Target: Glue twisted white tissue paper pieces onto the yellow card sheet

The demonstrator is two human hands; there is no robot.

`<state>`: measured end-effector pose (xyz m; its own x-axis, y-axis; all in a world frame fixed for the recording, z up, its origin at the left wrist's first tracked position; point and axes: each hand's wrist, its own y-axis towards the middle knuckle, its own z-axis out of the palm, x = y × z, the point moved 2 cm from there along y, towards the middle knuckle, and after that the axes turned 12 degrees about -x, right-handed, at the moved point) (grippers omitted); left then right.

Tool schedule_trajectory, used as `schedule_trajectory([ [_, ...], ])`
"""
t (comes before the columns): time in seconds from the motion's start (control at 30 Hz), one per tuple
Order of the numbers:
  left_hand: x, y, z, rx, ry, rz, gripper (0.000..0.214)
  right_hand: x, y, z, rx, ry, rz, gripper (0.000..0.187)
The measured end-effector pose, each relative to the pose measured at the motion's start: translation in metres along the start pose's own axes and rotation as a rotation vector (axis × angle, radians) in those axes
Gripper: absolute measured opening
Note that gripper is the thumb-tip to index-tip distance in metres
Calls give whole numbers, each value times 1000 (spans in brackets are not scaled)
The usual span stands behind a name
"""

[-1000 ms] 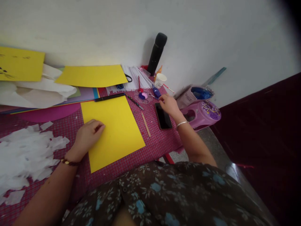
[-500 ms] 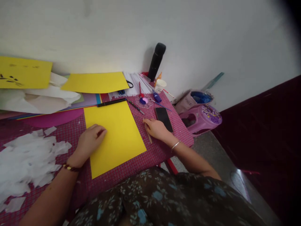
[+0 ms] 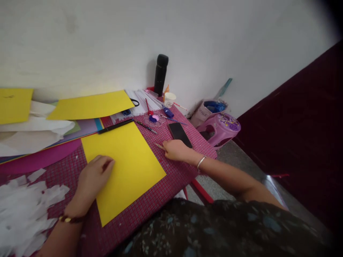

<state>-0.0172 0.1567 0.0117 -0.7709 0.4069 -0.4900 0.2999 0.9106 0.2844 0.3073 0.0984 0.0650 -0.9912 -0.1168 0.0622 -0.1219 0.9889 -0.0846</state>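
A yellow paper sheet (image 3: 125,164) lies on the red checked tablecloth (image 3: 171,178). My left hand (image 3: 92,178) rests on the sheet's left edge, fingers loosely curled and pressing it down. My right hand (image 3: 175,150) is closed around a thin wooden stick (image 3: 159,146), just right of the sheet; the stick's tip pokes out toward the sheet. A black phone (image 3: 179,134) lies just behind that hand.
Torn white paper scraps (image 3: 26,207) pile at the left. Coloured sheets (image 3: 91,105) stack at the back by the wall, with a black ruler (image 3: 115,126), a pencil (image 3: 146,127), a black flask (image 3: 160,74), a cup (image 3: 169,99), and a purple stool (image 3: 222,128) off the table's right edge.
My right hand came back from the paints near the phone, moved to the stick beside the yellow sheet and closed on it. My left hand stayed on the sheet.
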Motion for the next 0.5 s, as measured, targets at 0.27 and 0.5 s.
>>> schedule_trajectory([
  [0.27,9,-3,5,25,7,-29,34,5,33,3,16,1499,45,13],
  [0.5,12,-5,13,15,57,-20,39,29,61,33,138,2137,29,39],
])
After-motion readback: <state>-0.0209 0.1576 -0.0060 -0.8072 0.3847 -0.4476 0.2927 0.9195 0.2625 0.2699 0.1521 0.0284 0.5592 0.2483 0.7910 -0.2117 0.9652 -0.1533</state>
